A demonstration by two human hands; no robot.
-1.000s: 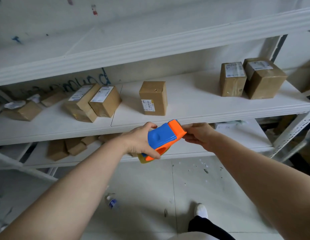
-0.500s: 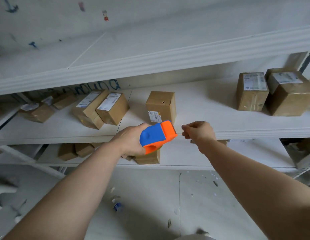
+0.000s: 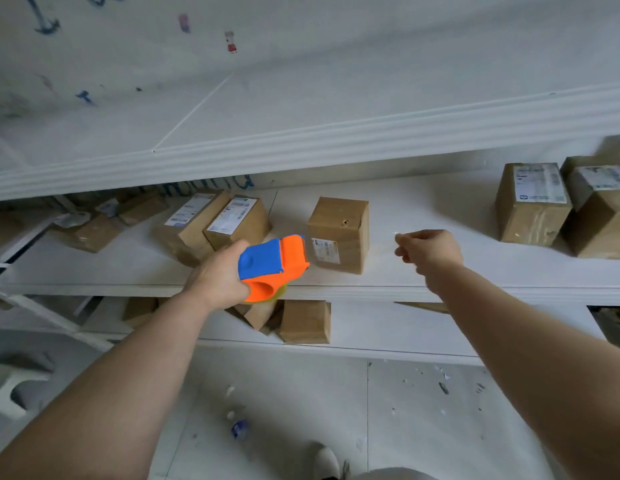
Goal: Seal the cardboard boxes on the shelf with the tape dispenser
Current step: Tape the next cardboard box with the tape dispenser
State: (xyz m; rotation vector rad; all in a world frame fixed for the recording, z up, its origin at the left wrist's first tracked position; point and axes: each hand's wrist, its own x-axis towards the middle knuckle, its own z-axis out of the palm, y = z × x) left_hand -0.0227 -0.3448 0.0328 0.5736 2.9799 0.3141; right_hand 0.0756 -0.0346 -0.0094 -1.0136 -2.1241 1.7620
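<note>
Gripping the tape dispenser [image 3: 273, 266], my left hand [image 3: 216, 280] has its fingers wrapped round the blue-and-orange body. Its nose points towards two o'clock, near the upright cardboard box [image 3: 338, 233] on the middle shelf [image 3: 474, 289]. My right hand [image 3: 431, 252] hangs at three o'clock of that box, fingers curled, thumb and forefinger tips together. Whether they pinch a clear tape end I cannot tell.

To do this well, I judge I should lay the tape end flat just past the box's seam and press it down. Then I draw the dispenser straight along the seam, steadying the light box so it cannot slide.

A labelled pair of boxes [image 3: 211, 223] leans at ten o'clock of the dispenser, and two taped boxes [image 3: 530, 202] sit far off at three o'clock. The lower shelf boxes [image 3: 303, 322] lie at six o'clock. Below is a pale, speckled floor [image 3: 422, 410] with a small bottle [image 3: 240, 429]. The white wall [image 3: 301, 46] above carries blue scribbles.
</note>
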